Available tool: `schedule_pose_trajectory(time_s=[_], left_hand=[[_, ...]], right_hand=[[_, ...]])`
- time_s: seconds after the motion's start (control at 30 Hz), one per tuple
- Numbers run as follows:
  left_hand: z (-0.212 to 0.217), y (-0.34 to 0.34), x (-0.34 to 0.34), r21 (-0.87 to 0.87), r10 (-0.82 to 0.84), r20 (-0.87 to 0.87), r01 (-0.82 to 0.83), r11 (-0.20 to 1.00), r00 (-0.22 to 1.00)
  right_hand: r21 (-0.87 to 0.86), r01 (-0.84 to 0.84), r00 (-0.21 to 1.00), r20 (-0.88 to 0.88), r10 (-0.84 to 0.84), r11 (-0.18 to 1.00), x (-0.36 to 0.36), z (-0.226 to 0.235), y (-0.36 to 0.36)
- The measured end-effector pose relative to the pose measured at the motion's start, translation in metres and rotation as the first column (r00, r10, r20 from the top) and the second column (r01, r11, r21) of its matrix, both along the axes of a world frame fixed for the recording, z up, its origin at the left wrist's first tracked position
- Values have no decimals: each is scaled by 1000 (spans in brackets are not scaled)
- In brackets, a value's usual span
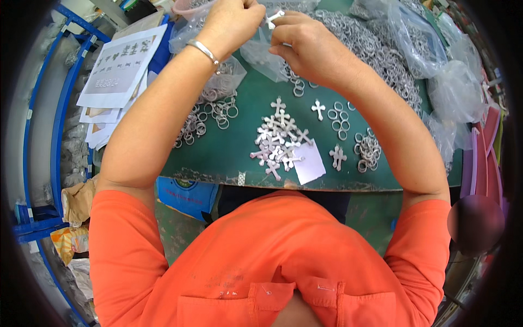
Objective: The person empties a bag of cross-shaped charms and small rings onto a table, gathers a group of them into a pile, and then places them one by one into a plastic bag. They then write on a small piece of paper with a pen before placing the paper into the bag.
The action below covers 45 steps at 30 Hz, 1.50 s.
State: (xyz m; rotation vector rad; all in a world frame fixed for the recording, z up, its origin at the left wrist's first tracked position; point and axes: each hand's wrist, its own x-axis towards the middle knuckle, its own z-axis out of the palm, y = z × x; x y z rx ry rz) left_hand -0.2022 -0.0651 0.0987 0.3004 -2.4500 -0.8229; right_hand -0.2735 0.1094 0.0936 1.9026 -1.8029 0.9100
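Note:
At the far edge of the view, my right hand (310,46) pinches a silver cross pendant (274,20) between its fingers. My left hand (233,22) is closed right beside it, a metal bangle on its wrist; its fingertips run to the picture's top edge, so what they grip is hidden. Nearer to me, a heap of silver cross pendants (279,133) lies on the green table (218,158), partly over a small white card (310,168). To its right are a single cross (318,109), another cross or small cluster (338,157), and a pile of metal rings (368,152).
A large mass of linked metal rings (376,57) covers the table's far right, with clear plastic bags (456,92) beside it. More loose rings (202,121) lie at left near a bag. Printed sheets (122,65) hang by a blue shelf rack (60,125) on the left.

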Motion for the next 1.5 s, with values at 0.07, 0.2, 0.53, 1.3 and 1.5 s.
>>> schedule_pose_trajectory(time_s=[0.07,0.2,0.53,1.3,1.5], left_hand=[[11,11,-2,162,-185,-93,198,967,978],[21,24,14,1,-131,98,131,991,987],[10,71,64,-409,-255,-357,95,908,899],[-67,111,125,948,-231,64,13,319,971],[-67,93,134,989,-157,-53,73,127,986]], right_hand=[[-3,13,997,-72,-13,1000,4,-7,9],[-121,69,985,-151,-87,990,21,14,38],[387,293,886,235,-400,874,98,-77,117],[347,238,767,506,-395,907,90,-81,91],[316,281,712,565,-417,906,91,-84,89]])
